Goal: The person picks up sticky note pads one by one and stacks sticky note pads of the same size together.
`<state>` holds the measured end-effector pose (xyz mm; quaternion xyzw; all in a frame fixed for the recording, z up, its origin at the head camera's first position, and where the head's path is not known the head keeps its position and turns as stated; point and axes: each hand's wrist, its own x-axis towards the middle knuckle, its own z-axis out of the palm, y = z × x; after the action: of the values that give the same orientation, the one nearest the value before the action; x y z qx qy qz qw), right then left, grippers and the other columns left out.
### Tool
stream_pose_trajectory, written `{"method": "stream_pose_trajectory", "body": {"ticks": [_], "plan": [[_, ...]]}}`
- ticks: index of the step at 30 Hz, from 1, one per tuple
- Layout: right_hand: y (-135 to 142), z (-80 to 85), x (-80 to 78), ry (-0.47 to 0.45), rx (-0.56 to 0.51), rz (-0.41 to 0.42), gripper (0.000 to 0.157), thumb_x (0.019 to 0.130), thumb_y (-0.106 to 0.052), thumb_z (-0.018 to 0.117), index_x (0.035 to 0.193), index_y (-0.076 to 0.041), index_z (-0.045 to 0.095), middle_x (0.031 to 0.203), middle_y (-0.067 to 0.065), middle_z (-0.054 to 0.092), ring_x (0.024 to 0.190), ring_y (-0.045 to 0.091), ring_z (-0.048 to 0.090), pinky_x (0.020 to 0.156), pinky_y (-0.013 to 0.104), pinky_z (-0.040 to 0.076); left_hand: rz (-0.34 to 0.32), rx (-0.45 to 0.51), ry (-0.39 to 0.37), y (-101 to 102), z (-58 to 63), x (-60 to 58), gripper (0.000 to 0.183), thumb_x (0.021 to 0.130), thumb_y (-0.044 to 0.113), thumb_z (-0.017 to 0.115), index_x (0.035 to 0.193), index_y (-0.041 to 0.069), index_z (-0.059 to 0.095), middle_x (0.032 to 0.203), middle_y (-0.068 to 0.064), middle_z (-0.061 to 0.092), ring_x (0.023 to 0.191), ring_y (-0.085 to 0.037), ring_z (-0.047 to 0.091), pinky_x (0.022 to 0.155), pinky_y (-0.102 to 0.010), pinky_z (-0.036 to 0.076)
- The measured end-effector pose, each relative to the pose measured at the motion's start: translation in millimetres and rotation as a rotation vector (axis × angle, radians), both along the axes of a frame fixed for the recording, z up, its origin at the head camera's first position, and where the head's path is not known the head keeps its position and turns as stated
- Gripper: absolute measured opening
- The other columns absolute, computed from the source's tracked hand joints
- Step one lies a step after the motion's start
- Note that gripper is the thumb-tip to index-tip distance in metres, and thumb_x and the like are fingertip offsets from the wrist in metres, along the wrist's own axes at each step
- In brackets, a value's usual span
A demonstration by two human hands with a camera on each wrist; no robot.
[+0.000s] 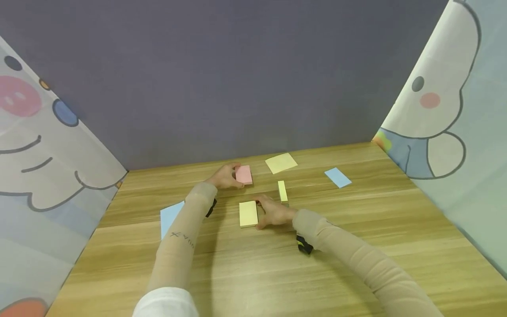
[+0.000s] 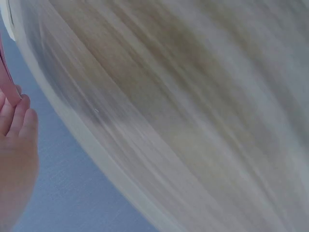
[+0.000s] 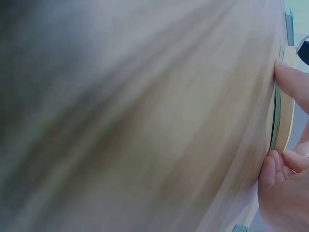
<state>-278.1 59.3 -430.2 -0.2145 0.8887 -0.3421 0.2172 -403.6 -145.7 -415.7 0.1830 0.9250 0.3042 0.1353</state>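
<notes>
My left hand [image 1: 223, 176] grips a pink sticky-note pad [image 1: 244, 175] by its left side, thumb at the near edge and fingers at the far edge. At the left border of the left wrist view, the fingertips touch the pink pad's edge. Closer to me, my right hand [image 1: 274, 212] holds a thick pale-yellow sticky-note pad [image 1: 248, 214] from its right side. The right wrist view shows thumb and fingers at opposite ends of this yellow pad [image 3: 286, 121], with a darker greenish layer along its table side.
Just right of my right hand stands a narrow yellow block [image 1: 282, 191]. Behind lies a flat yellow sheet [image 1: 281, 163], with a small blue one [image 1: 338, 177] to the right. My left forearm partly covers another blue sheet [image 1: 169, 216]. A grey wall panel [image 1: 245, 79] bounds the table's back.
</notes>
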Motion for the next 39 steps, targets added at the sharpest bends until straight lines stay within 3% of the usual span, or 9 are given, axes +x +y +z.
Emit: {"method": "stream_pose_trajectory", "body": {"ticks": [8,18,28,39], "plan": [[0.5,-0.7,0.7,-0.009,-0.008,0.001,0.092,0.071,-0.022,0.079,0.143,-0.007,0.024,0.141,0.011,0.033,0.129,0.026,0.034,0.105,0.042,0.034,0.006,0.072,-0.024,1.0,4.8,8.6,0.088,0.069,0.023,0.079,0.141,0.004,0.031,0.145,-0.017,0.033,0.131,-0.034,0.035,0.106,-0.046,0.032],[1.7,-1.2,0.0,0.005,-0.009,0.003,0.093,0.07,-0.023,0.079,0.142,-0.006,0.024,0.14,0.012,0.034,0.129,0.027,0.035,0.105,0.043,0.034,-0.029,0.063,0.02,1.3,12.4,20.9,0.085,0.069,0.02,0.078,0.14,0.002,0.033,0.143,-0.018,0.034,0.129,-0.035,0.037,0.104,-0.045,0.035],[3.5,-2.8,-1.5,0.0,-0.019,-0.002,0.092,0.071,-0.024,0.079,0.143,-0.008,0.024,0.14,0.011,0.033,0.129,0.027,0.034,0.105,0.044,0.034,-0.003,0.069,0.027,-3.2,18.9,28.5,0.084,0.071,0.02,0.077,0.14,0.002,0.032,0.138,-0.018,0.039,0.128,-0.034,0.036,0.104,-0.049,0.033],[1.3,-3.2,1.0,0.005,-0.018,0.006,0.091,0.071,-0.023,0.079,0.142,-0.007,0.025,0.139,0.012,0.035,0.128,0.027,0.035,0.104,0.042,0.035,-0.023,0.08,0.064,-11.7,15.7,38.0,0.087,0.067,0.02,0.079,0.139,0.001,0.033,0.136,-0.018,0.042,0.125,-0.034,0.04,0.104,-0.049,0.034]]}}
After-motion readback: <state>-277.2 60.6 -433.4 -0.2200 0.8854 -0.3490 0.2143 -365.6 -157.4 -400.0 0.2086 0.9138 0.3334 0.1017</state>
